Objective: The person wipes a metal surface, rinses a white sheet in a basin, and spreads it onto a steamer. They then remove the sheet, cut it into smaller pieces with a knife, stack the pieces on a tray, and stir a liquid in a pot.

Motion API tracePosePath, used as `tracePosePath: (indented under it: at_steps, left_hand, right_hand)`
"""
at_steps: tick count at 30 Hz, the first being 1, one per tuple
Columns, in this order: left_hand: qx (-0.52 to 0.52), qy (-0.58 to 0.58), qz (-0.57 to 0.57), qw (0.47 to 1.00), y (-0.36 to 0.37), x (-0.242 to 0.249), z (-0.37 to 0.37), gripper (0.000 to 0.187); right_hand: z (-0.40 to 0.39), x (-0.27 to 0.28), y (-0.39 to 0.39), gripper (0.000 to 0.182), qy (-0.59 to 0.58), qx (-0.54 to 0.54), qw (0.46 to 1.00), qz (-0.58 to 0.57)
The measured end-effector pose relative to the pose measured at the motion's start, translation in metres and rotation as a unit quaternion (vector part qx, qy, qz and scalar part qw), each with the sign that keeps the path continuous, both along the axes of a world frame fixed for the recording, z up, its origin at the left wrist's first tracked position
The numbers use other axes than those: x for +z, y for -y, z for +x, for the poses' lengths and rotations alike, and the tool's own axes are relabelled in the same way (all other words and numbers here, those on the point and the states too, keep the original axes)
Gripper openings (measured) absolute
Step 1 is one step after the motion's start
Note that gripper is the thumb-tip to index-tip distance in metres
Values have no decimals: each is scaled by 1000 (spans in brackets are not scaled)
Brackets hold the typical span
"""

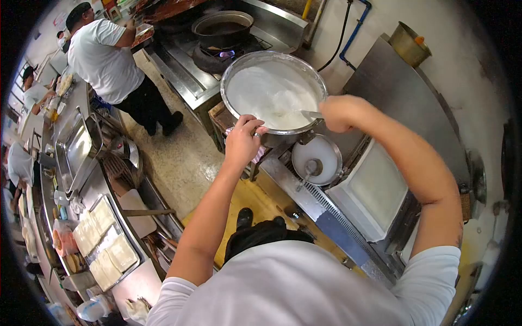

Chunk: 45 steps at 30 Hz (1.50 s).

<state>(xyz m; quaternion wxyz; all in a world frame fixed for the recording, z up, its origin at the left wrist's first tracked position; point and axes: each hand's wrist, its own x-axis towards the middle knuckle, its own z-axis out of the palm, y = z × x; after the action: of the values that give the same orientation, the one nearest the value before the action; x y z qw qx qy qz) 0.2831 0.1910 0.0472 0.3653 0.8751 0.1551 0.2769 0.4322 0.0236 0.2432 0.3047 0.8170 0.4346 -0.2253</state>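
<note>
A large round metal bowl (pixel 231 111) stands in front of me, with a smooth white mixture (pixel 266 87) inside. On its near rim, my left hand (pixel 244 138) is closed, thumb and fingers on the edge. My right hand (pixel 343 113) is wrapped round the handle of a metal utensil (pixel 311 114), which reaches over the right rim into the mixture. The utensil's far end is hidden, so its kind does not show. Just below the bowl sits a smaller round pot (pixel 333 163) of whitish liquid, with a ladle (pixel 312 167) resting in it.
A white rectangular tray (pixel 370 187) lies to the right. Behind the bowl, a dark pot (pixel 223 27) sits over a lit burner (pixel 225 54). At left, a counter holds trays of pale sheets (pixel 111 244). A co-worker in a white shirt (pixel 106 60) stands by the stove.
</note>
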Motion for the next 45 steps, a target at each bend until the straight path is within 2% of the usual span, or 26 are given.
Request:
tracePosePath:
  at_steps: [1,5,6,7,9,12,16,19,21,22,25,26,27,29,32,35,36,39,41,42,45]
  left_hand:
    - [-1,-1,-2,1000,0,1,0,22]
    - [-1,6,-20,1000,1,3,0,21]
    - [0,6,-23,1000,2,3,0,21]
    - [1,7,-26,1000,2,2,-1,21]
    - [2,5,-4,1000,1,4,-3,20]
    - [-1,0,1,1000,0,2,-2,19]
    - [-4,4,5,1000,0,0,0,20]
    - [-4,9,7,1000,0,0,0,20]
    - [-7,8,3,1000,0,0,1,20]
    - [-8,9,1,1000,-1,0,1,20]
    - [-6,9,-11,1000,0,-1,1,21]
    - [-5,7,-10,1000,0,-2,1,21]
    - [-5,6,-8,1000,0,-2,1,21]
    - [-4,5,-8,1000,0,-2,0,21]
    - [-2,-3,-6,1000,0,0,-2,21]
    - [-2,-9,-2,1000,0,1,-1,22]
    - [-1,-4,-2,1000,0,-1,-1,23]
    - [1,-7,-8,1000,1,4,-3,23]
    - [0,-10,-9,1000,0,4,-4,22]
    - [1,-8,-9,1000,0,3,-2,22]
    - [2,0,-14,1000,0,-1,0,21]
  right_hand:
    - [6,8,-7,15,-15,2,998,-58]
    - [1,1,-11,19,-66,-8,998,1]
    - [-7,-19,-6,20,-49,5,995,84]
    - [-21,-40,-5,23,-16,-47,989,137]
    - [-46,-61,-4,22,21,-48,976,214]
    - [-42,-85,8,20,71,-28,977,197]
    - [-13,-69,23,19,74,-14,983,166]
    - [-7,-13,4,19,35,31,998,33]
    - [4,8,-17,17,-14,24,991,-128]
    - [9,13,-17,16,-75,0,994,-79]
    - [-2,5,-17,19,-107,-76,991,10]
    - [-14,-3,-20,22,-86,-38,996,-13]
    - [-19,-38,-5,20,-37,-7,988,148]
    - [-46,-63,-1,21,24,-33,976,215]
    - [-48,-88,8,20,105,-25,974,200]
    - [-27,-75,21,20,90,-39,979,178]
    - [-15,-65,25,19,60,-6,985,163]
    - [-10,-17,7,19,28,6,999,36]
    - [-18,22,-15,20,-3,-54,995,-82]
    - [-15,24,-18,20,-3,-16,993,-114]
    - [-19,4,-9,22,-28,8,998,59]
